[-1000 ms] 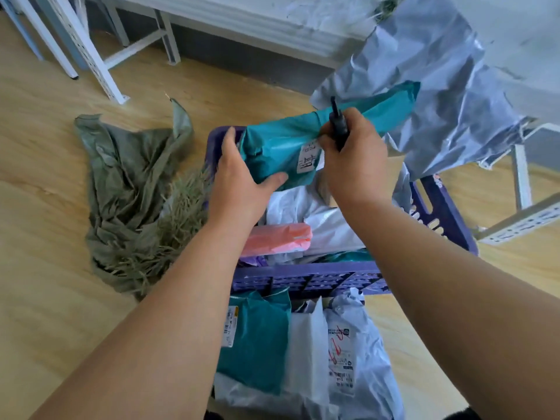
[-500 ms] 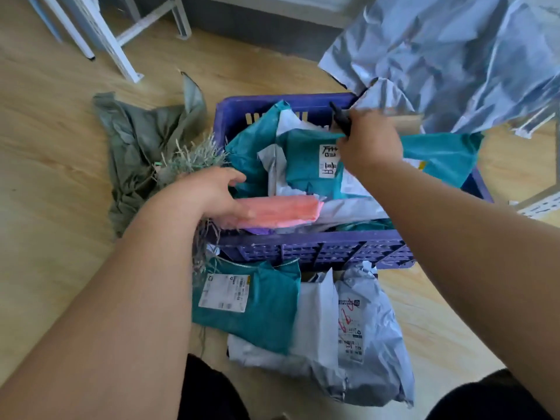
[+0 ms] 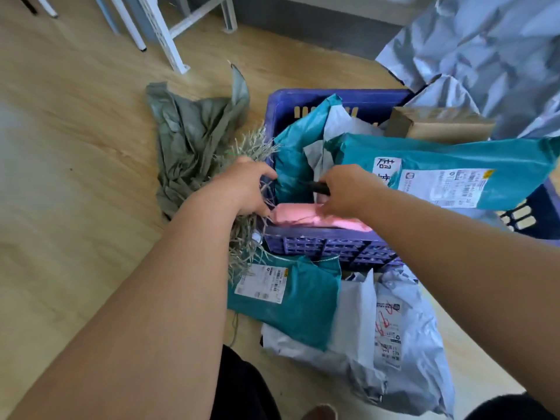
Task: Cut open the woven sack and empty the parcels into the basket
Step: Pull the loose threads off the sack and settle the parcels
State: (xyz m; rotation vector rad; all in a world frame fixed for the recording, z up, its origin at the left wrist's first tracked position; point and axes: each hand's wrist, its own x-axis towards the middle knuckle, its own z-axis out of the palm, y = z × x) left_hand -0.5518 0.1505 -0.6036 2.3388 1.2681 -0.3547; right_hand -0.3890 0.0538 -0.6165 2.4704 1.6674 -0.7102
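A purple plastic basket (image 3: pixel 333 245) stands on the floor, full of parcels. A pink parcel (image 3: pixel 303 216) lies along its near wall. My left hand (image 3: pixel 247 189) curls round the pink parcel's left end, among frayed sack fibres. My right hand (image 3: pixel 348 189) holds a black cutter (image 3: pixel 315 187) and rests its fingers on the pink parcel. A large teal parcel (image 3: pixel 454 160) with white labels lies across the top of the basket. The green woven sack (image 3: pixel 194 140) lies crumpled and cut open left of the basket.
On the floor in front of the basket lie a teal parcel (image 3: pixel 303 301), a white parcel (image 3: pixel 354 313) and a grey parcel (image 3: pixel 415 334). A brown parcel (image 3: pixel 439 124) sits at the basket's far right. A big crumpled grey bag (image 3: pixel 485 56) fills the top right. White rack legs (image 3: pixel 163 34) stand at the far left.
The large teal parcel went from my two hands into the basket. My right hand came down and left with the cutter to the pink parcel; my left hand stayed at its left end.
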